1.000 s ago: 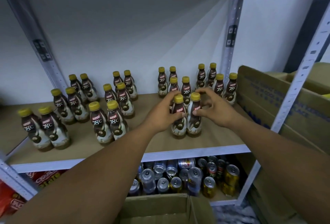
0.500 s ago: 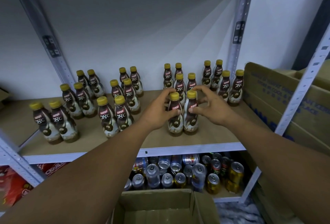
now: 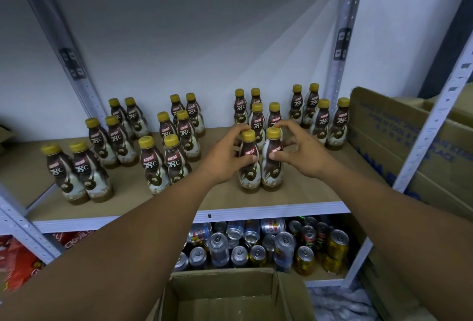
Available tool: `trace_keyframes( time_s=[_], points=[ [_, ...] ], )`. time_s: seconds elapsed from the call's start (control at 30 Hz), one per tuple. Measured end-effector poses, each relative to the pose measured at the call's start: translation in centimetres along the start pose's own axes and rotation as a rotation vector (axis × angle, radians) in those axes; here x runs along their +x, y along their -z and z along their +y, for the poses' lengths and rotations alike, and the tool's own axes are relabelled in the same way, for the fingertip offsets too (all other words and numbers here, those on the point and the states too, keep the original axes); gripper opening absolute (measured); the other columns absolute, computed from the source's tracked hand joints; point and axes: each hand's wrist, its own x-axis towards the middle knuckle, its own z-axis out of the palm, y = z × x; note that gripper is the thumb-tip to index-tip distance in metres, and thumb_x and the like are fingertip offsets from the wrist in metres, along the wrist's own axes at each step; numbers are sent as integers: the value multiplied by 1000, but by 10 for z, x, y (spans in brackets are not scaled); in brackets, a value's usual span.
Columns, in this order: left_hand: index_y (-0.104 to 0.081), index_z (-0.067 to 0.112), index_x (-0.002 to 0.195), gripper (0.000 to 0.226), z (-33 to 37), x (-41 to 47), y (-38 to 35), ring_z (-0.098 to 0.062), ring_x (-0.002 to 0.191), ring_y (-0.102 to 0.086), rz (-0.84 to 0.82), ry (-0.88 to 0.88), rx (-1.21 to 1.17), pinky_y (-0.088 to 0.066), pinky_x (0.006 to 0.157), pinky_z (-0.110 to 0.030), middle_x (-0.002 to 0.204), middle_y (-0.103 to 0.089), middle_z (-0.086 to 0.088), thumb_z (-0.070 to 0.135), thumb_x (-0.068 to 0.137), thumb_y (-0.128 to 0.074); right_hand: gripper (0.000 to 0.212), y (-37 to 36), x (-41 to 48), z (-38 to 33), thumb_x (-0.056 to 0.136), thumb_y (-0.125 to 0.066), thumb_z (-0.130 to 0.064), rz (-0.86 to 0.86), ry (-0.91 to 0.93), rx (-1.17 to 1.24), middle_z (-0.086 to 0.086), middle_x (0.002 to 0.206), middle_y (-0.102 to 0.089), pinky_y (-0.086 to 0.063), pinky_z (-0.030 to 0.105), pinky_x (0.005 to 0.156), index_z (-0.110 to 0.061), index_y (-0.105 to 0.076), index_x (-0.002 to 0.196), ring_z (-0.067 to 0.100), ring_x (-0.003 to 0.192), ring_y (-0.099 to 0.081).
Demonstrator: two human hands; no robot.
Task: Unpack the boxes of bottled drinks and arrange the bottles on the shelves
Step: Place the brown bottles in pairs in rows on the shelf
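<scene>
Head view: both hands still clamped on the front pair of bottles, same as 0.5 s back. Grip detail: left hand (image 3: 225,159) wraps the left bottle (image 3: 248,176), thumb across the label, fingers round the back near the cap. The right hand (image 3: 307,154) pinches the right bottle (image 3: 272,176), thumb on the label, fingers arched over the yellow cap. Both bottles are upright, touching side by side, bases on the shelf (image 3: 294,192) near its front edge, just in front of the next pair (image 3: 257,122) in that column. The pair hasn't moved on the shelf since the earlier frames; only the view shifted a little. The other bottles (image 3: 153,167) stand in pairs left and right. There are cans (image 3: 256,246) on the lower shelf and an open cardboard box (image 3: 230,295) below the arms.
</scene>
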Motion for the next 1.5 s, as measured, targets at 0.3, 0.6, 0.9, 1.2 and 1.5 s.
trace_keyframes(
  time_s=[0.3,0.6,0.9,1.2,1.5],
  points=[
    [-41,46,144,73,5,-2,3,-14,116,-62,6,-5,42,-57,95,-39,130,-61,7,45,83,-81,62,6,-1,-5,78,-80,-54,-39,-16,-51,-11,121,-65,-55,47,93,-55,-44,128,7,109,-62],
    [-49,41,141,40,22,72,39,-13,106,-66,179,-1,62,-53,86,-28,118,-66,5,48,102,-56,23,45,67,-13,101,-55,-39,98,-6,-126,-5,112,-66,-49,35,88,-33,-57,124,17,104,-63],
    [-44,38,148,71,-13,148,14,-25,121,-59,-41,-8,289,-51,103,-45,139,-55,-7,37,87,-80,64,35,134,20,91,-72,-45,-47,-13,-286,4,134,-52,-44,31,87,-37,-39,145,20,104,-61],
    [-47,41,138,64,-39,160,-8,-23,108,-64,-12,-58,234,-54,96,-45,127,-62,-1,28,85,-81,60,19,143,58,84,-82,-22,-55,56,-134,-12,106,-66,-52,30,86,-35,-48,133,2,98,-63],
    [-49,36,140,63,-44,146,6,-21,114,-62,8,-62,215,-54,98,-47,131,-62,1,24,87,-80,59,4,145,55,86,-81,-25,-53,81,-87,-5,115,-66,-51,19,80,-39,-48,132,-1,105,-61]
  ],
)
